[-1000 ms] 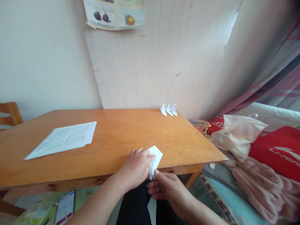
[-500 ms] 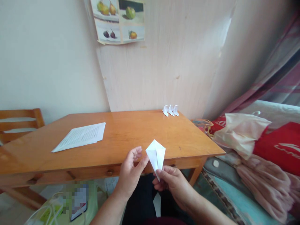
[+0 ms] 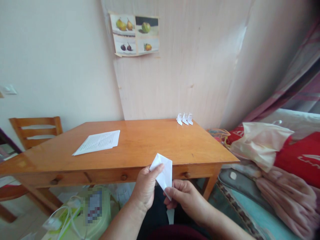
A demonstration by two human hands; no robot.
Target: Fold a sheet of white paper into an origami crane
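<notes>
A kite-shaped piece of folded white paper (image 3: 165, 175) is held between my two hands, just in front of the table's near edge. My left hand (image 3: 145, 188) pinches its upper left side, thumb lying on the front face and fingers behind. Down at the narrow lower tip, my right hand (image 3: 183, 195) grips the paper between thumb and curled fingers. Three small folded white paper figures (image 3: 185, 119) stand in a row at the far right corner of the wooden table (image 3: 140, 140).
Printed sheets (image 3: 98, 142) lie on the table's left part. A wooden chair (image 3: 37, 131) stands at the left. Below, a pale green stool (image 3: 105, 203) bears white cables. Right of the table are a white bag (image 3: 260, 141), a red bag (image 3: 300, 156) and pink cloth (image 3: 290, 196).
My left hand has closed on the paper's upper left side, where before it was open beside it. The paper has tilted to the left. The camera view has shifted a little.
</notes>
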